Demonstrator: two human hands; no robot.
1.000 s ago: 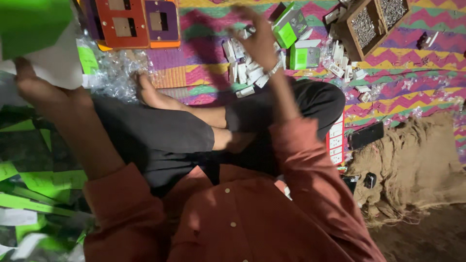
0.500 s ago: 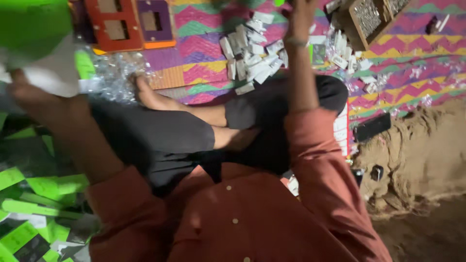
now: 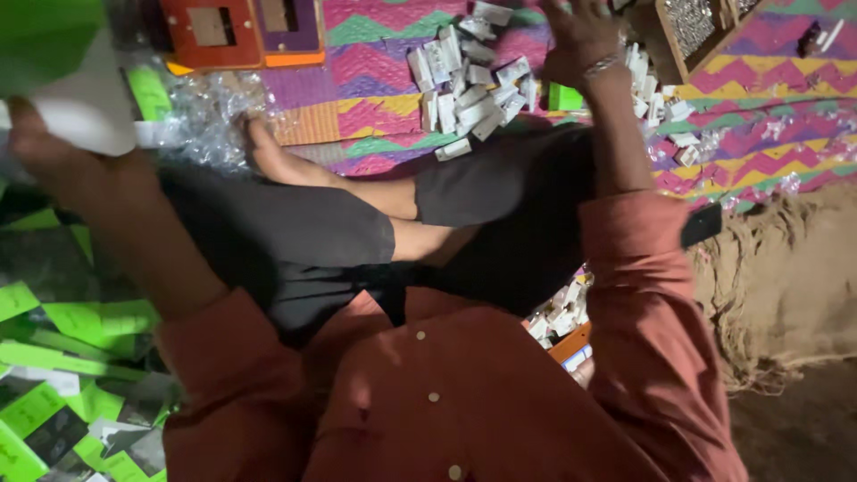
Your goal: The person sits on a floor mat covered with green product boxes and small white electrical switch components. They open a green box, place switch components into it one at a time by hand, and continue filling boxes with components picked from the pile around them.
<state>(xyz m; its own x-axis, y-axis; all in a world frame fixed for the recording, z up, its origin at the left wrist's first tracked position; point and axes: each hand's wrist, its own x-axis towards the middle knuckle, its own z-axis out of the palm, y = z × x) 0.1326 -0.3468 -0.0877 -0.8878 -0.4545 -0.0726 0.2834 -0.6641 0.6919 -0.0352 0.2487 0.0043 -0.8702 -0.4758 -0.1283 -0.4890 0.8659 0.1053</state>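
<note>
- Person sits cross-legged on a zigzag mat (image 3: 786,80), seen from the head cam looking down; rust-red shirt and dark trousers fill the middle of the view.
- Left hand (image 3: 40,147) is at the far left edge, raised, w/ fingers closed around a green-and-white carton (image 3: 62,80). The carton is large and blurred, very near the camera, and covers the top left corner.
- Right hand (image 3: 580,40) reaches forward over the mat at the top, back of hand toward the camera, a metal bracelet (image 3: 603,64) on the wrist. Fingers point away and are partly cut by the frame edge; I cannot tell if it grips something or is loose.
- Just left of the right hand lies a pile of small white boxes (image 3: 469,85), scattered on the mat, approx. in front of the knee.
- A small green box (image 3: 564,95) lies just beside the right wrist, partly hidden by the arm.
- More white boxes are spread on the mat right of the arm, and some near the right hip.
- Crumpled clear plastic wrap (image 3: 201,112) lies beside the bare foot (image 3: 277,161).
- Orange and purple frames (image 3: 241,31) at the top left; a wooden tray (image 3: 687,31) at the top right.
- Flat green packs (image 3: 71,357) are heaped at the lower left; burlap cloth (image 3: 786,268) at the right.
</note>
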